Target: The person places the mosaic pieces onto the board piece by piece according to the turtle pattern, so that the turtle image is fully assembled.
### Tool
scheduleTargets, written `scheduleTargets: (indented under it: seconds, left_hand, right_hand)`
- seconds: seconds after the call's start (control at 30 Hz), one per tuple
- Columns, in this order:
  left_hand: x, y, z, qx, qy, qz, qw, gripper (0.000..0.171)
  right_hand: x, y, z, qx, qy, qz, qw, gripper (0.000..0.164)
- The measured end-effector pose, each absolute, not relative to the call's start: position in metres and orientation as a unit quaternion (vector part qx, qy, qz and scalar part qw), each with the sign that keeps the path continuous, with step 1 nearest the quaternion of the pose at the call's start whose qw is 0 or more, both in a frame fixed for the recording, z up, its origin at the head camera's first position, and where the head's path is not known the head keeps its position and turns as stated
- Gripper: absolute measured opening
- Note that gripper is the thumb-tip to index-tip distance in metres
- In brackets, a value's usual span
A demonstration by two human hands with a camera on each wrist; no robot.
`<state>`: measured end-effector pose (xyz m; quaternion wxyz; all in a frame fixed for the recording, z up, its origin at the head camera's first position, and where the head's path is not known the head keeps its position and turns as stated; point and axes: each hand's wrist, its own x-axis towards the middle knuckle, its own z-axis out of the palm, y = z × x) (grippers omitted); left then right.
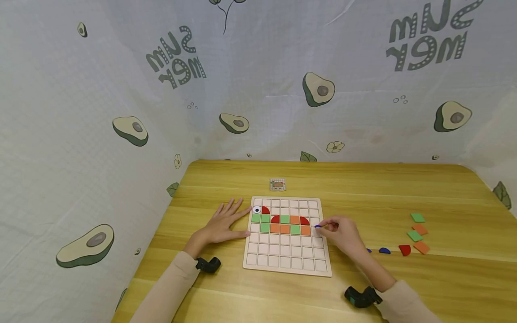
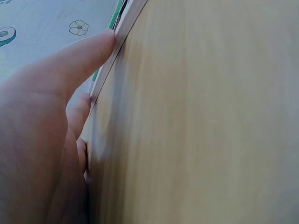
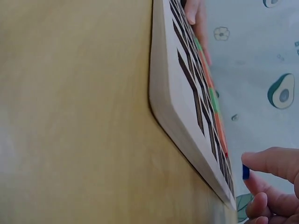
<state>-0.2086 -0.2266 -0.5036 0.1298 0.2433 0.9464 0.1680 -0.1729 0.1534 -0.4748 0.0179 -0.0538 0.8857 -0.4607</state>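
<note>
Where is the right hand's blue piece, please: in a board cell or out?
Out: the right hand pinches the blue piece, and the right wrist view shows it apart from the board.

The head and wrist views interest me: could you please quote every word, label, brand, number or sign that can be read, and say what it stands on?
"Sum mer", mirrored, over two lines: on the sheet, left.
"Sum mer", likewise mirrored: on the sheet, right.
Card: any writing is too small to read.
Board: none that I can read.
Wrist views: no readable text.
</note>
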Motion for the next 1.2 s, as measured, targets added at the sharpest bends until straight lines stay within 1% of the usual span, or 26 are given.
scheduleTargets:
  seconds: [0.33,0.63,0.97,1.2]
  left_hand:
    - [-0.207,-0.225,-0.501,0.244,0.945,0.175,0.132,0.082]
    - [-0.206,-0.225,-0.500,0.247,0.944,0.181,0.119,0.083]
    - [-0.207,-0.225,-0.500,0.247,0.945,0.178,0.120,0.083]
    - [-0.205,-0.225,-0.499,0.248,0.945,0.178,0.119,0.082]
  right_hand:
    - [-0.173,0.147,-0.480,-0.046,0.893,-0.446,0.029,0.012]
    - [-0.173,0.147,-0.481,-0.047,0.896,-0.441,0.030,0.013]
    - [-0.173,0.149,-0.480,-0.050,0.891,-0.449,0.029,0.015]
    - [-0.175,0.159,-0.477,-0.036,0.884,-0.464,0.037,0.017]
